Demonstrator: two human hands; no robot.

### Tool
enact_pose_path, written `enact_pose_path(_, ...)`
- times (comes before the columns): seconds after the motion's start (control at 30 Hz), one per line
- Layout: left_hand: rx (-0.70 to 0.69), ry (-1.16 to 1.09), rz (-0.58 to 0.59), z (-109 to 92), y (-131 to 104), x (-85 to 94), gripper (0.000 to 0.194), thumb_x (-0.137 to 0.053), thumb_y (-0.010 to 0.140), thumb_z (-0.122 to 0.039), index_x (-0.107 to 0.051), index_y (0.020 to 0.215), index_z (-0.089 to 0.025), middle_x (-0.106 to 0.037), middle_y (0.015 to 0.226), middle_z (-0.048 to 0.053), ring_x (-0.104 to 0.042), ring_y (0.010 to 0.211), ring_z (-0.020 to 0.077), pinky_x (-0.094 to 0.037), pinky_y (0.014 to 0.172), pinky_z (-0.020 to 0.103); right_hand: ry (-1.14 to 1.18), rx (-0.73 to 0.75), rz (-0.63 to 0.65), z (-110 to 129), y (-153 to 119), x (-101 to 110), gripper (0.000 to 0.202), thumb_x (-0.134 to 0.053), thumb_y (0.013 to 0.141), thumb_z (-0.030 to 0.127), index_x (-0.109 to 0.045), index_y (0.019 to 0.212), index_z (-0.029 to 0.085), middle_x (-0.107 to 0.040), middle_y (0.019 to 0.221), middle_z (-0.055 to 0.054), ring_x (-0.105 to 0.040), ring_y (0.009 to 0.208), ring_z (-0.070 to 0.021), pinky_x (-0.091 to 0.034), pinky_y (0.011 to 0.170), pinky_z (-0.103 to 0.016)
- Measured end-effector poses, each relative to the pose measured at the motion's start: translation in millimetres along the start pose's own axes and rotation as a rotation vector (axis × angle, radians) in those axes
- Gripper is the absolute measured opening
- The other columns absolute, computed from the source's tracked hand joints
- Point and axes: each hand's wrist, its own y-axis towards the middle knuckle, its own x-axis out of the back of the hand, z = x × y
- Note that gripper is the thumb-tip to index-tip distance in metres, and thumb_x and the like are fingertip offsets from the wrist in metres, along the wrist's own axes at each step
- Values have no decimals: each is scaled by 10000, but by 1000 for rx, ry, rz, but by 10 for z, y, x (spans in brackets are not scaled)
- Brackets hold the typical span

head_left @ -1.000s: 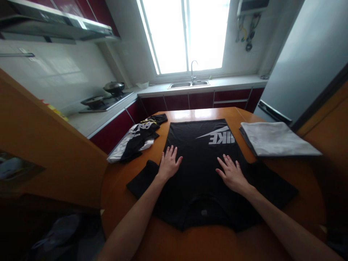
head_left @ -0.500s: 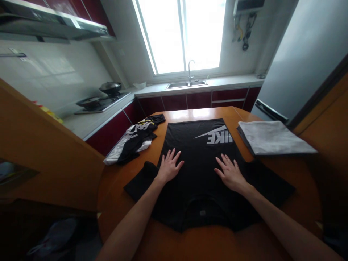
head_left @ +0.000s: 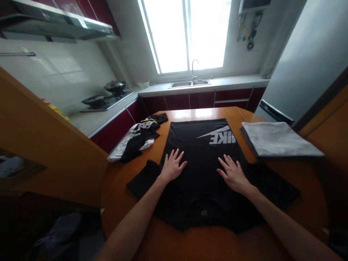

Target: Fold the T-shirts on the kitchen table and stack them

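A black T-shirt (head_left: pixel 198 163) lies spread flat, its neckline toward me and its sleeves out to both sides. Grey lettering and a swoosh show near its far hem, upside down from where I stand. My left hand (head_left: pixel 173 166) rests flat on the left part of the shirt, fingers spread. On the right part, my right hand (head_left: pixel 233 174) lies palm down, fingers also apart. Neither hand grips the fabric. The left sleeve is bunched up a little near its upper edge.
The shirt is on an orange-brown wooden table (head_left: pixel 190 246). A loose heap of black and white clothing (head_left: pixel 136 139) lies at the left, and a folded grey-white cloth (head_left: pixel 280 139) at the right. Beyond are a sink (head_left: pixel 181 84), a stove with a pan (head_left: pixel 114 86) and a fridge (head_left: pixel 307 61).
The whole view has shifted slightly, so everything sits a little further right. Both hands stay flat on the shirt in about the same places.
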Motion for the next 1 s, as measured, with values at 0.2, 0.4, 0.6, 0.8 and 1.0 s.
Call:
enact_pose_path(0.2,-7,-28,-36,-48,-29,34,627,-371,1021,-581,-376,1567,-273,-254,1672,64,-171,1554,307,-190,1233,581,-5,0,17,-7,4,-1,606,-359,1027,481,-369,1573,218,-223,1676,-112,-158,1555,-274,-160,1226,-576)
enact_pose_path(0.4,-4,-10,36,-84,-33,39,628,-386,1016,-579,-370,1569,-281,-240,1677,55,-147,1558,310,-169,1240,580,-12,1,21,-12,7,20,613,-358,1022,484,-370,1573,216,-221,1676,-119,-163,1554,-277,-165,1223,-578)
enact_pose_path(0.6,-32,-21,49,-87,-62,100,655,-387,1012,-601,-348,1578,-275,-195,1688,72,-99,1564,319,-136,1231,616,-11,-1,27,-19,8,15,616,-338,1027,494,-355,1579,222,-215,1679,-116,-157,1556,-277,-165,1223,-575)
enact_pose_path(0.8,-299,-83,290,-329,-326,337,676,-485,985,-593,-301,1586,-345,-131,1699,53,-52,1566,330,-92,1212,664,-8,5,32,-24,14,46,624,-362,1018,491,-356,1577,212,-210,1679,-132,-136,1559,-279,-146,1220,-584)
enact_pose_path(1.0,-491,-173,373,-767,-582,388,950,-648,869,-644,-135,1620,-371,-84,1701,68,-11,1561,351,-67,1204,679,59,14,17,-5,2,56,621,-381,1013,459,-359,1573,190,-208,1676,-151,-139,1557,-293,-130,1219,-600)
